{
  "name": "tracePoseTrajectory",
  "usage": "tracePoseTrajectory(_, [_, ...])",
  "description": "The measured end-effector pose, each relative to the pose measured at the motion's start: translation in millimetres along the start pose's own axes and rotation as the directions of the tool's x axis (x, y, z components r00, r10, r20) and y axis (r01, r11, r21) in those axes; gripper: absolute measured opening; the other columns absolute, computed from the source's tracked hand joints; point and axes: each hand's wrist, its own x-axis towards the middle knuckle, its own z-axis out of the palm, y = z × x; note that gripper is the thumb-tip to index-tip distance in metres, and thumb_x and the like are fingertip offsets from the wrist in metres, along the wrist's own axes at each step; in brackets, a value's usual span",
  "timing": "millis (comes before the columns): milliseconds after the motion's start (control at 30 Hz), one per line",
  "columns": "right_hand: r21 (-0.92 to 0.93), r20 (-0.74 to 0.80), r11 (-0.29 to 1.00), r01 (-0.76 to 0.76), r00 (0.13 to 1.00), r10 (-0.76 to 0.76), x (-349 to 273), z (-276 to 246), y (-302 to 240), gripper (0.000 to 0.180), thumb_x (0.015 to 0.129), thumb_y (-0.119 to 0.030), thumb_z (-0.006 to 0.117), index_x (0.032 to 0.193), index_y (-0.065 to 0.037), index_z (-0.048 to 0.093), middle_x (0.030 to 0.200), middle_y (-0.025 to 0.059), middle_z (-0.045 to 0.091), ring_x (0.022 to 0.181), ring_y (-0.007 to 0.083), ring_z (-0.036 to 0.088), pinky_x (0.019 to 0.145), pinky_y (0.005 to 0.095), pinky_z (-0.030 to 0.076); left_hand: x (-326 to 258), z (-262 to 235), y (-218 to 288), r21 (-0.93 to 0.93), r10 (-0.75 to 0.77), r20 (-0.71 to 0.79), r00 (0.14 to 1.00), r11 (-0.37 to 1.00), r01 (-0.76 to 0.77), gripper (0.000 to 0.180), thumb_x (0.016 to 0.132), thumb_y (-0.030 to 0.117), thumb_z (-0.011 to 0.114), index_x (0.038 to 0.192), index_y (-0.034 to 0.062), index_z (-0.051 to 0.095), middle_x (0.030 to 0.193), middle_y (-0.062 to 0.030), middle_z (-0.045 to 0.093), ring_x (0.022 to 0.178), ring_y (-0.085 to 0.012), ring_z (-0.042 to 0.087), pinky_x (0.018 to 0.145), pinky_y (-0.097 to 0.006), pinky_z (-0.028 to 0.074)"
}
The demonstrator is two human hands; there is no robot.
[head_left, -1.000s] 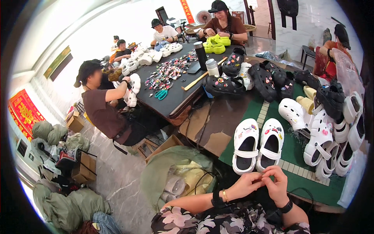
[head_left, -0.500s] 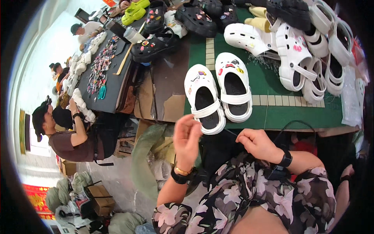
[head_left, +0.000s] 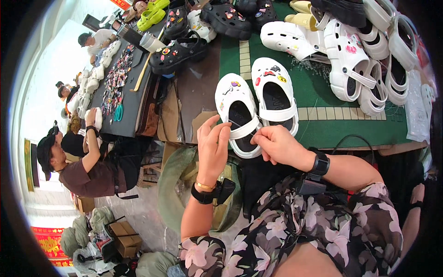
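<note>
Two white clogs stand side by side at the green table's front edge: the left clog [head_left: 236,90] and the right clog [head_left: 272,76], both with colourful charms on the toes and heel straps across. My left hand [head_left: 213,150] is beside the left clog, its fingers bent and closed at the tips. My right hand [head_left: 279,147] is pinched in front of the heels, overlapping them. Between both hands' fingertips a fine strand [head_left: 237,124] seems to run over the left clog's strap; it is too thin to make out well.
More white clogs [head_left: 344,60] are heaped at the right on the green mat [head_left: 314,87]. Black clogs [head_left: 177,55] lie at the far left, next to a side table of small charms [head_left: 117,81]. A person [head_left: 87,171] works at the left. Below sits a green sack [head_left: 173,194].
My right hand has moved left and up, from the table edge to over the clogs' heels. My left hand has shifted slightly left and up. The view has shifted a little.
</note>
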Motion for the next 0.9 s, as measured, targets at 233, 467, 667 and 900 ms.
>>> tracePoseTrajectory(233, [-0.019, -0.035, 0.999, 0.045, 0.998, -0.046, 5, 10, 0, 0.025, 0.096, -0.019, 0.05, 0.097, 0.0, 0.066, 0.062, 0.0045, 0.062, 0.051, 0.0115, 0.059, 0.045, 0.025, 0.046, 17, -1, 15, -0.252, -0.067, 0.1, 0.993, 0.963, 0.09, 0.02, 0.093, 0.012, 0.057, 0.099, 0.0005, 0.072, 0.121, -0.0141, 0.061, 0.113, -0.0229, 0.056, 0.093, -0.031, 0.042])
tracePoseTrajectory(467, [-0.595, -0.099, 0.74, 0.314, 0.885, -0.455, -44, -31, 18, 0.01, 0.09, -0.013, 0.059, 0.094, -0.004, 0.062, 0.078, 0.0134, 0.067, 0.072, 0.0359, 0.064, 0.064, 0.0405, 0.051, 30, -19, 16, -0.649, -0.302, -0.053, 0.952, 0.735, 0.197, 0.027, 0.1, 0.017, 0.05, 0.099, -0.0053, 0.065, 0.101, -0.0068, 0.066, 0.091, -0.0124, 0.059, 0.084, -0.026, 0.047])
tracePoseTrajectory(667, [-0.954, -0.093, 0.236, 0.187, 0.561, -0.823, -72, -65, 22, 0.017, 0.072, -0.004, 0.059, 0.089, -0.006, 0.062, 0.091, 0.0085, 0.058, 0.088, 0.0285, 0.056, 0.07, 0.0371, 0.044, 45, -32, 15, -0.855, -0.291, -0.022, 0.957, 0.501, 0.133, 0.026, 0.103, 0.019, 0.046, 0.101, -0.0022, 0.061, 0.096, -0.0104, 0.067, 0.09, -0.0162, 0.064, 0.087, -0.029, 0.05])
tracePoseTrajectory(900, [-0.747, 0.041, 0.402, 0.529, 0.641, -0.767, -55, -20, 37, 0.013, 0.074, -0.006, 0.059, 0.087, -0.003, 0.06, 0.081, 0.0098, 0.051, 0.076, 0.0276, 0.059, 0.065, 0.0372, 0.051, 68, -11, 42, -0.649, -0.167, 0.341, 0.925, 0.67, 0.36, 0.023, 0.1, 0.019, 0.051, 0.093, 0.0004, 0.064, 0.063, 0.0095, 0.036, 0.057, -0.0029, 0.034, 0.053, -0.021, 0.027])
